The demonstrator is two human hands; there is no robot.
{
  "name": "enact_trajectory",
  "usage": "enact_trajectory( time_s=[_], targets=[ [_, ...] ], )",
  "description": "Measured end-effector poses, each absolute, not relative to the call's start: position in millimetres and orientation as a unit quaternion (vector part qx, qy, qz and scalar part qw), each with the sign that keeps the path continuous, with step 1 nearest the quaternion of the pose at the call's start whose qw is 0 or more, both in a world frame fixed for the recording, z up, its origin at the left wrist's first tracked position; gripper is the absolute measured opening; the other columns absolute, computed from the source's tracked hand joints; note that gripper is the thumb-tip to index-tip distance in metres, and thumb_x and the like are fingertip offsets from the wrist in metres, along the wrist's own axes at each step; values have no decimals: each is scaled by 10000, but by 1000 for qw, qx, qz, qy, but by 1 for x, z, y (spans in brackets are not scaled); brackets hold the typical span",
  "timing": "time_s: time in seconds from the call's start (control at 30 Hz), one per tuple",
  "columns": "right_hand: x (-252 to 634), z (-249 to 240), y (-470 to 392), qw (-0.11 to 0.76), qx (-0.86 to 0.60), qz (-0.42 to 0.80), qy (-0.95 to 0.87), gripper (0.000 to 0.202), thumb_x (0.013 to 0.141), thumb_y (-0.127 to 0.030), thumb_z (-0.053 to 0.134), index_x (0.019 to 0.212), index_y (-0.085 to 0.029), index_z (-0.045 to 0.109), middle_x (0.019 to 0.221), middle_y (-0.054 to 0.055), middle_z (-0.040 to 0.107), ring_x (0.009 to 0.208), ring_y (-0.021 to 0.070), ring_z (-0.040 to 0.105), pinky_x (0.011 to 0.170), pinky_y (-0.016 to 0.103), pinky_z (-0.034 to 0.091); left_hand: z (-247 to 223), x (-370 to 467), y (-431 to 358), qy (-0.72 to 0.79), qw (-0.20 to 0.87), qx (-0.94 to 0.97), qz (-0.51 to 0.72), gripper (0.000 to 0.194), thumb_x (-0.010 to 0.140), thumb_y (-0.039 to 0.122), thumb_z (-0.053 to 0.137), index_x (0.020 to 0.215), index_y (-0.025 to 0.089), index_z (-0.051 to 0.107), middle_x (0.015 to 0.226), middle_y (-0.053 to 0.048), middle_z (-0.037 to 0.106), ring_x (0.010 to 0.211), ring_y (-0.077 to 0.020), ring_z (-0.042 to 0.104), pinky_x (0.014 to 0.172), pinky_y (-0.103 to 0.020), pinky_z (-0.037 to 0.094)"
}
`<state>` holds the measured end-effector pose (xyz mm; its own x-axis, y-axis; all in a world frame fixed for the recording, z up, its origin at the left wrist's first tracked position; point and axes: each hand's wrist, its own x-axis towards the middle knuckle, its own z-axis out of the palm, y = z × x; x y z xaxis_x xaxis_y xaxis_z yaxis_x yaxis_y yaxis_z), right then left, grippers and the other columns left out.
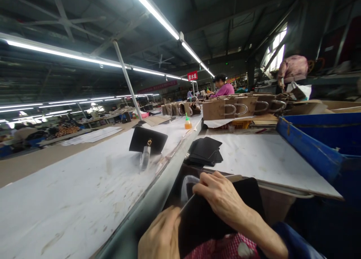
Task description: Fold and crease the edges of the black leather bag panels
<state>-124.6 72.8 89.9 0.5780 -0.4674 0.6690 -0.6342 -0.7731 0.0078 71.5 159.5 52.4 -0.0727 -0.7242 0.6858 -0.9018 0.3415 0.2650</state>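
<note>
A long, scuffed, white-papered worktable (70,199) fills the left; near, just to its right, is a black bag (208,223), probably light, smooth and semi-stiff, best held along its firm pale edge. The right hand (221,193) pinches that edge, fingers bunched; the blurred left hand (162,234) clasps its left end. Farther lie stacked flat matte panels (204,150), then a translucent squeeze bottle (188,123).

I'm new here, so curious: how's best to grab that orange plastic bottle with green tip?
Probably grip the bottle around its wide body, from the near side: it stands upright, narrows to a thin tip, and brown bags stand behind.
</note>
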Motion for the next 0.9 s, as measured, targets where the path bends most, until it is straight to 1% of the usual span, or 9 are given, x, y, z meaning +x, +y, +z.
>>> enact_trajectory(
  time_s=[0.07, 0.13, 0.23, 0.3, 0.4, 0.5, 0.63, 0.8, 0.9],
  targets=[
    [-112, 81, 75, 120, 890, 315, -306, 157, 972, -165, 556, 870, -212, 665, 827, 10, 598, 670, 147, 468, 683, 308, 332, 48, 66, 151, -704, 258, 654, 97, 370, 980, 129, 341, 1014, 214, 700, 1003, -39, 762, 940, -226, 734, 788, -332, 570],
    [-101, 74, 80, 107, 900, 301, -296, 106, 954, -212, 610, 860, -211, 658, 841, -2, 606, 680, 143, 481, 688, 316, 328, 50, 53, 145, -675, 154, 720, 59, 444, 953, 74, 281, 1021, 198, 702, 875, -62, 766, 829, -260, 748, 699, -355, 565],
    [-92, 70, 87, 85, 911, 280, -291, 64, 933, -224, 655, 873, -202, 645, 878, -12, 616, 722, 138, 513, 714, 318, 328, 60, 37, 142, -642, 106, 759, 22, 462, 947, 65, 242, 1088, 159, 672, 818, -100, 761, 803, -294, 747, 688, -379, 543],
    [-94, 72, 88, 87, 912, 284, -281, 52, 942, -204, 642, 891, -198, 638, 867, -12, 624, 728, 139, 528, 709, 316, 321, 65, 36, 142, -641, 117, 758, 1, 461, 970, 103, 226, 1080, 171, 668, 833, -103, 763, 819, -311, 744, 688, -393, 522],
    [-107, 81, 83, 117, 892, 340, -273, 74, 991, -196, 560, 959, -182, 626, 815, 3, 635, 708, 152, 542, 707, 319, 321, 66, 45, 145, -651, 168, 740, 10, 423, 994, 164, 259, 1046, 215, 675, 820, -65, 765, 795, -297, 743, 638, -348, 453],
    [-121, 93, 80, 134, 868, 392, -275, 149, 1032, -241, 482, 997, -172, 609, 831, 22, 652, 740, 172, 573, 723, 324, 331, 62, 55, 151, -657, 254, 706, 73, 345, 982, 168, 338, 956, 238, 675, 709, -7, 737, 689, -239, 729, 588, -319, 369],
    [-128, 100, 83, 133, 856, 413, -281, 223, 1054, -262, 431, 964, -176, 615, 856, 23, 672, 768, 169, 602, 738, 323, 341, 55, 57, 157, -680, 350, 632, 129, 321, 971, 183, 369, 828, 241, 650, 568, 28, 646, 507, -180, 652, 539, -339, 330],
    [-126, 99, 84, 127, 859, 400, -293, 260, 1056, -249, 418, 986, -183, 659, 849, 26, 649, 766, 164, 590, 746, 326, 330, 51, 52, 156, -703, 397, 572, 142, 325, 972, 174, 374, 982, 208, 697, 566, 24, 640, 444, -152, 605, 507, -337, 321],
    [-126, 97, 83, 133, 860, 394, -294, 240, 1041, -241, 448, 1062, -202, 684, 803, 20, 609, 735, 170, 554, 745, 333, 324, 51, 51, 155, -712, 404, 558, 133, 305, 966, 160, 380, 922, 218, 676, 573, 22, 638, 457, -141, 612, 505, -315, 324]
  ],
)
